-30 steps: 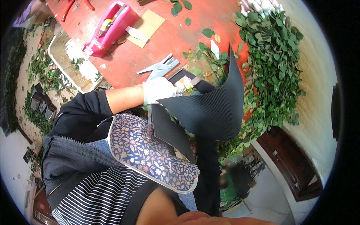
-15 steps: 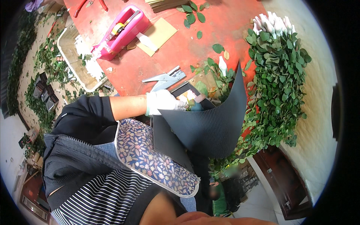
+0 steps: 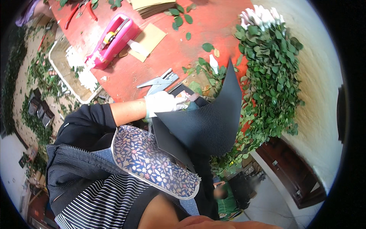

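My left hand (image 3: 163,104), in a white glove, is closed at the near edge of the red table, fingers bent around something mostly hidden. A bit of pale pink (image 3: 185,94) shows at its fingertips. Right beside it, a large black corrugated sheet (image 3: 207,128) curves upward and hides much of what lies behind. A bluish shape with a dull pink tip (image 3: 193,97) pokes out above the sheet; it may be my right hand, but its fingers cannot be made out. A grey metal stapler (image 3: 159,81) lies just beyond my left hand.
On the red table (image 3: 152,38) are a pink tape dispenser (image 3: 115,41), brown card (image 3: 151,40), red-handled pliers (image 3: 81,14) and loose leaves. A tall bundle of leafy stems with white-wrapped heads (image 3: 267,65) stands at right. At left is a cream crate (image 3: 61,72); another person (image 3: 228,198) is behind.
The whole view has shifted, so the table and its things sit further left and higher. Less of the pale pink and yellow at my left fingertips shows now. The sheet stays beside my left hand.
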The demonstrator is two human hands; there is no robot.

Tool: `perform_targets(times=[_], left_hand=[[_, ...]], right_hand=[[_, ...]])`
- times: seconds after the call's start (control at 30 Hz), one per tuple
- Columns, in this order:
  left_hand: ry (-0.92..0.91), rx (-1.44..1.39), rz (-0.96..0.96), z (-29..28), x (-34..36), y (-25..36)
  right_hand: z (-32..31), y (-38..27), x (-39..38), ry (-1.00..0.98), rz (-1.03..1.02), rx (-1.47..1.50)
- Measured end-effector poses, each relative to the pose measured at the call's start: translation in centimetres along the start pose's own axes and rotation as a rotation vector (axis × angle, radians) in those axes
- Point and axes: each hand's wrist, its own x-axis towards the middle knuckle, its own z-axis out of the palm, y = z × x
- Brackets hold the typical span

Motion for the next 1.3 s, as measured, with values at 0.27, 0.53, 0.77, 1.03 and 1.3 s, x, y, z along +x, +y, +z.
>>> perform_targets(times=[0.27,0.53,0.77,1.03,1.3], left_hand=[[-0.125,0.042,-0.205,-1.1,1.5,0.3],[-0.182,-0.063,-0.16,-0.3,2.3,-1.0],[0.306,0.109,0.175,0.7,0.9,-4.3],[-0.179,-0.789,-0.354,-5.2,0.1,1.7],[-0.064,-1.065,-0.588,3.2,-0.2,-2.8]], right_hand=[[-2.8,-0.8,-2.6,0.032,-0.119,0.055],[-8.4,-4.0,-11.1,-0.167,-0.418,-0.272],[-6.0,-3.6,-9.6,0.253,-0.223,-0.164],[-6.8,-1.3,-7.6,0.354,-0.274,-0.353],[-3.8,-16.4,-13.9,-0.02,-0.697,-0.747]])
